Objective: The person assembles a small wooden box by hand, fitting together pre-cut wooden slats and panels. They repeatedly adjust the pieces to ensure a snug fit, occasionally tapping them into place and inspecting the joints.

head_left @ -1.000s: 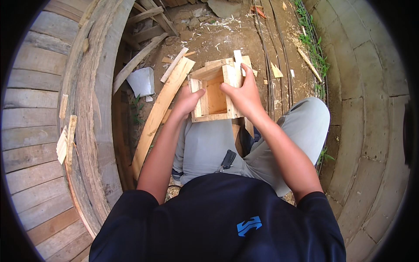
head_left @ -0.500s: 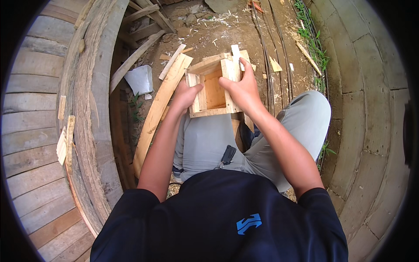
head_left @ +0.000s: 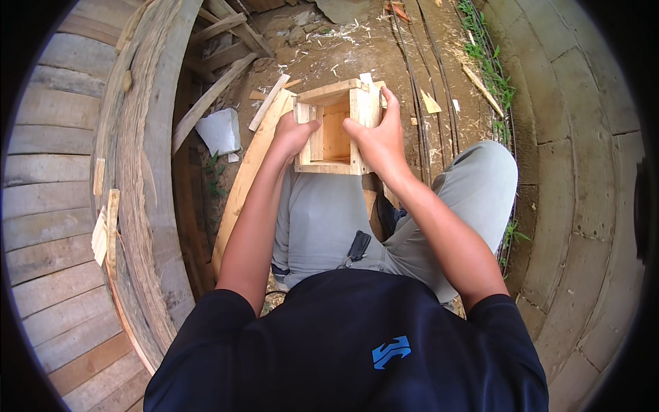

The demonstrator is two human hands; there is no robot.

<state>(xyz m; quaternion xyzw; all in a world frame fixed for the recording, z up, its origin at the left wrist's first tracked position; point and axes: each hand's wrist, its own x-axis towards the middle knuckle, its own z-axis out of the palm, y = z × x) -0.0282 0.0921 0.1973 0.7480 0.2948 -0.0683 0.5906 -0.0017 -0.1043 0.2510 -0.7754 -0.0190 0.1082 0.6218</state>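
Between my hands is a small wooden box (head_left: 360, 130) of pale planks, its open side facing me so that the inside shows. My left hand (head_left: 295, 134) grips its left wall, thumb over the rim and fingers hidden behind. On the other side, my right hand (head_left: 382, 137) clasps the right wall, thumb at the inner edge and forefinger stretched up along the outside. The box is held above my knee and the grey trousers (head_left: 322, 220). Part of another wooden piece shows below it, near my shoe.
A long plank (head_left: 240, 182) slants beside my left leg. Past it lie a whitish block (head_left: 219, 132) and a thin strip (head_left: 269, 103). Dark rods (head_left: 413, 75) run along the dirt, strewn with shavings. A weathered beam (head_left: 137, 172) borders the left, a block wall (head_left: 556, 206) the right.
The box has tilted slightly and risen a little away from me, showing its inside from a changed angle. Both hands have kept their hold and moved with it.
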